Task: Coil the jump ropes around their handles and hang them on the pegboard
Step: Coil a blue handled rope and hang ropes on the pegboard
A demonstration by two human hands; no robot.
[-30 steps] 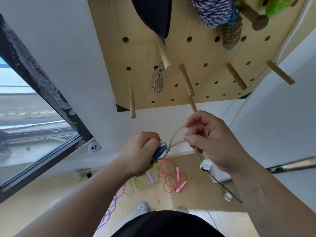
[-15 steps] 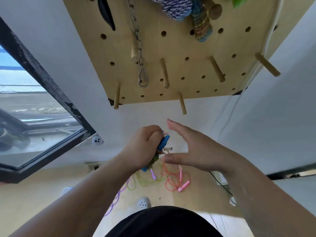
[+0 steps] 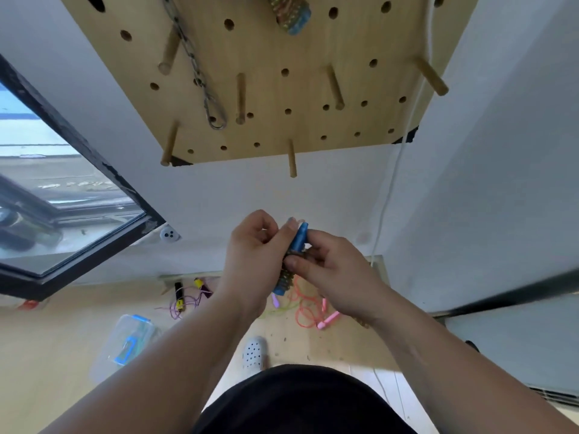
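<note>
Light wooden pegboard [image 3: 272, 89] with dowel pegs is hanging overhead. Below it, left hand [image 3: 250, 264] is gripping the blue-handled jump rope bundle [image 3: 299, 242], with the speckled cord wound round the handles. Right hand [image 3: 341, 277] is pinching the coil, probably tucking the tail. Coiling looks nearly finished. Next: raising it onto the free wooden peg [image 3: 292, 158] at the pegboard's lower edge.

No readable text or numbers — plastic box [image 3: 108, 368] likely too blurred

Tan floor [image 3: 47, 355] under loose jump ropes [image 3: 328, 319]; plastic box [image 3: 125, 343]; white clog [image 3: 254, 352]
</note>
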